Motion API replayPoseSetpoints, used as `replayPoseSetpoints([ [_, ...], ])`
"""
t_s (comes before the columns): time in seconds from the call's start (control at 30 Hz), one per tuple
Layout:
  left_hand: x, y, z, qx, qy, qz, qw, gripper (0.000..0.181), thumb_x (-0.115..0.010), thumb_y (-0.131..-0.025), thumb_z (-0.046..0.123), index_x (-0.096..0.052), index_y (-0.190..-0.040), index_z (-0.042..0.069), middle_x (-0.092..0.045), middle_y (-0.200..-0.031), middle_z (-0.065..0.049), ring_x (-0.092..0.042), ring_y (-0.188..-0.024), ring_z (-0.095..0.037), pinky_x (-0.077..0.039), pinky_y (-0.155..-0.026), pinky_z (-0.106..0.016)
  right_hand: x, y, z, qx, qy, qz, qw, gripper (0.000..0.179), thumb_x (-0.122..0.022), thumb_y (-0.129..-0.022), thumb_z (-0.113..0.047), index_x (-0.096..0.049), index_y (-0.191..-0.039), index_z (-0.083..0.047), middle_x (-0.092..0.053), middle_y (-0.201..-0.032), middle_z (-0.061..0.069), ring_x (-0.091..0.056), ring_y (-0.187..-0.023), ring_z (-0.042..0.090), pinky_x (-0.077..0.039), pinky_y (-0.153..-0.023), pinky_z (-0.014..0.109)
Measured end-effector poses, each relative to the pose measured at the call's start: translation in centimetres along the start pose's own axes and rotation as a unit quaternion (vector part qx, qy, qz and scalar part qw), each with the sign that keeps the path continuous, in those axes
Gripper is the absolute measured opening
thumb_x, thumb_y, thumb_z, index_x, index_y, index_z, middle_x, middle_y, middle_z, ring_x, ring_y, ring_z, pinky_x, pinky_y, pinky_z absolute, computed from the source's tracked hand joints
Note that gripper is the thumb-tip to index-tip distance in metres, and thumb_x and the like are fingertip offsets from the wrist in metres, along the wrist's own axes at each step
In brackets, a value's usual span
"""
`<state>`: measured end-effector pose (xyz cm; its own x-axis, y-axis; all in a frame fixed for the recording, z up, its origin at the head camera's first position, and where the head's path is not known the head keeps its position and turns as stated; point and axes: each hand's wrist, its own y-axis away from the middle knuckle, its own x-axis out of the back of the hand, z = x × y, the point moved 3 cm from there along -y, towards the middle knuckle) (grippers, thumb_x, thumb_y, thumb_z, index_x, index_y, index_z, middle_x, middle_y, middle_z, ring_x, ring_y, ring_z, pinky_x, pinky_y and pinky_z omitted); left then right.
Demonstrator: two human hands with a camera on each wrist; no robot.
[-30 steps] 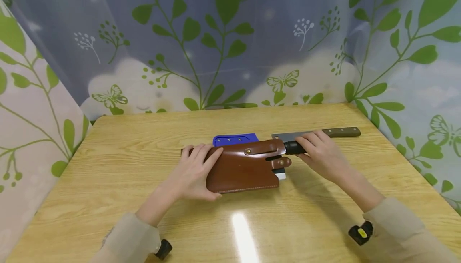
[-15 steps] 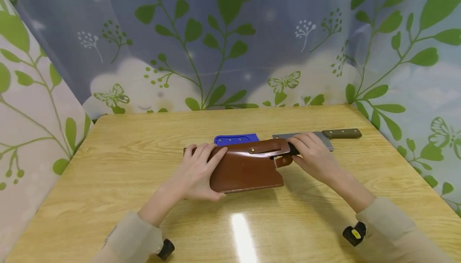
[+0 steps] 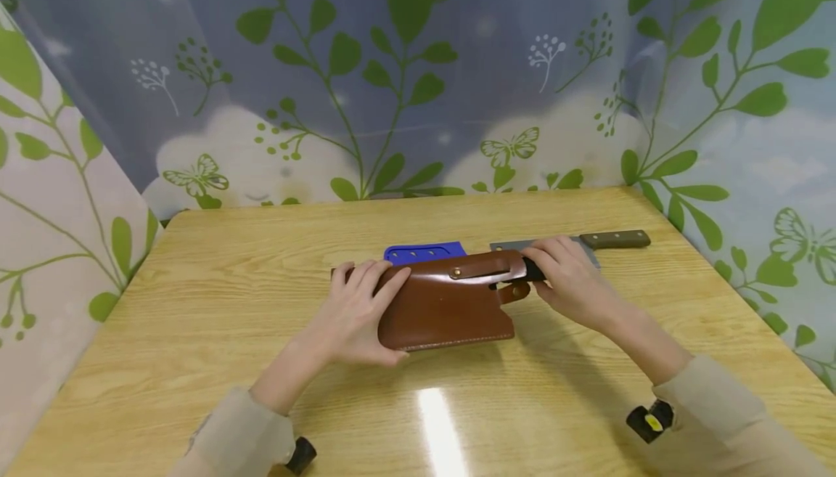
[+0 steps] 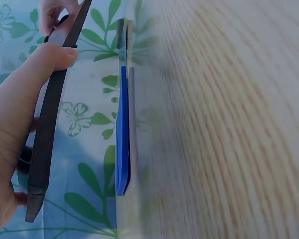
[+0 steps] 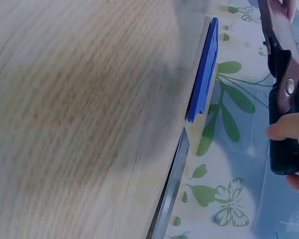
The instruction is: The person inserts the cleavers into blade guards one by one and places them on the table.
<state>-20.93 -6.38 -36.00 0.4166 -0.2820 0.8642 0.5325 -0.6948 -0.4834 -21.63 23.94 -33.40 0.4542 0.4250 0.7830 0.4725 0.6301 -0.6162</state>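
A brown leather sheath (image 3: 447, 311) is held up over the middle of the table, with a stitched lower edge and brass snaps. My left hand (image 3: 353, 317) grips its left end, fingers over the top and thumb beneath. From the sheath's right end comes the black handle (image 3: 533, 271) of a knife whose blade is hidden inside. My right hand (image 3: 575, 288) holds this handle, thumb and fingers around it in the right wrist view. Just below the handle, a snap strap (image 3: 514, 292) hangs loose near my right fingertips.
Behind the sheath on the wooden table (image 3: 228, 281) lies a blue blade guard (image 3: 424, 251). To its right is a second knife, a cleaver (image 3: 617, 239) with a brown riveted handle, its blade partly covered by my right hand. A leaf-patterned curtain (image 3: 366, 99) stands behind the table.
My right hand has moved left, and the knife has slid deeper into the sheath. The blade corner that showed at the sheath's mouth is now covered. My left hand keeps its grip.
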Motion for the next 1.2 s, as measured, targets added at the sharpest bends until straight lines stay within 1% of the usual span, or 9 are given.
replayPoseSetpoints([
  [0.13, 0.2, 0.1, 0.0, -0.001, 0.0, 0.004, 1.0, 0.109, -0.065, -0.052, 0.071, -0.041, -0.137, 0.008, -0.047, -0.123, -0.019, -0.043, -0.112, -0.033, -0.032, -0.087, -0.055, 0.1, 0.1, 0.1, -0.005, -0.004, 0.009, 0.9999, 0.049, -0.08, -0.057, 0.01, -0.06, -0.101, 0.008, -0.057, -0.096, 0.02, -0.053, -0.089, 0.036, -0.044, -0.077, 0.048],
  [0.33, 0.2, 0.2, -0.1, 0.001, -0.001, 0.0, 1.0, 0.108, -0.065, -0.052, 0.071, -0.042, -0.137, 0.008, -0.047, -0.123, -0.018, -0.043, -0.111, -0.032, -0.032, -0.087, -0.054, 0.0, 0.4, 0.3, -0.016, 0.022, 0.017, 0.9995, 0.049, -0.084, -0.058, 0.002, -0.063, -0.102, 0.0, -0.055, -0.098, 0.018, -0.052, -0.087, 0.035, -0.046, -0.073, 0.047],
  [0.47, 0.1, 0.1, -0.1, 0.0, -0.007, -0.005, 1.0, 0.108, -0.064, -0.053, 0.071, -0.042, -0.137, 0.008, -0.047, -0.124, -0.018, -0.043, -0.111, -0.032, -0.033, -0.087, -0.054, -0.1, 0.7, 0.3, -0.016, 0.006, 0.015, 0.9997, 0.05, -0.082, -0.059, 0.007, -0.061, -0.104, 0.004, -0.054, -0.098, 0.02, -0.052, -0.088, 0.035, -0.047, -0.073, 0.046],
  [0.6, 0.0, 0.2, 0.0, -0.004, -0.023, -0.017, 0.9996, 0.108, -0.063, -0.053, 0.072, -0.042, -0.137, 0.009, -0.047, -0.123, -0.018, -0.043, -0.112, -0.032, -0.034, -0.087, -0.054, -0.4, 1.0, 0.3, -0.009, -0.013, 0.015, 0.9998, 0.051, -0.08, -0.057, 0.012, -0.059, -0.103, 0.009, -0.055, -0.098, 0.021, -0.052, -0.089, 0.035, -0.048, -0.072, 0.045],
  [0.73, -0.3, 0.3, 0.4, -0.009, -0.028, -0.025, 0.9992, 0.107, -0.062, -0.053, 0.072, -0.043, -0.136, 0.008, -0.048, -0.122, -0.018, -0.044, -0.111, -0.032, -0.035, -0.087, -0.053, -0.7, 1.1, 0.3, 0.001, -0.026, 0.024, 0.9994, 0.052, -0.081, -0.054, 0.012, -0.059, -0.1, 0.008, -0.057, -0.096, 0.019, -0.054, -0.089, 0.034, -0.048, -0.073, 0.044],
  [0.87, -0.5, 0.2, 0.9, -0.012, -0.026, -0.025, 0.9993, 0.106, -0.062, -0.054, 0.072, -0.043, -0.136, 0.008, -0.048, -0.122, -0.02, -0.045, -0.111, -0.034, -0.035, -0.087, -0.054, -1.0, 1.2, 0.2, 0.006, -0.033, 0.034, 0.9989, 0.052, -0.082, -0.052, 0.012, -0.06, -0.099, 0.008, -0.058, -0.095, 0.018, -0.055, -0.088, 0.034, -0.048, -0.072, 0.044],
  [1.1, -0.7, 0.0, 1.2, -0.006, -0.027, -0.036, 0.999, 0.106, -0.063, -0.054, 0.072, -0.043, -0.136, 0.008, -0.048, -0.123, -0.02, -0.045, -0.111, -0.034, -0.034, -0.088, -0.054, -1.2, 1.3, 0.3, -0.002, -0.031, 0.036, 0.9989, 0.053, -0.083, -0.05, 0.011, -0.061, -0.098, 0.007, -0.059, -0.095, 0.017, -0.055, -0.088, 0.032, -0.049, -0.073, 0.043],
  [1.2, -0.8, -0.2, 1.3, -0.008, -0.03, -0.041, 0.9987, 0.106, -0.062, -0.054, 0.072, -0.042, -0.137, 0.009, -0.048, -0.123, -0.02, -0.045, -0.111, -0.033, -0.034, -0.088, -0.054, -1.2, 1.5, 0.3, -0.008, -0.03, 0.041, 0.9987, 0.055, -0.084, -0.048, 0.012, -0.061, -0.097, 0.007, -0.06, -0.094, 0.017, -0.055, -0.087, 0.032, -0.049, -0.072, 0.043],
])
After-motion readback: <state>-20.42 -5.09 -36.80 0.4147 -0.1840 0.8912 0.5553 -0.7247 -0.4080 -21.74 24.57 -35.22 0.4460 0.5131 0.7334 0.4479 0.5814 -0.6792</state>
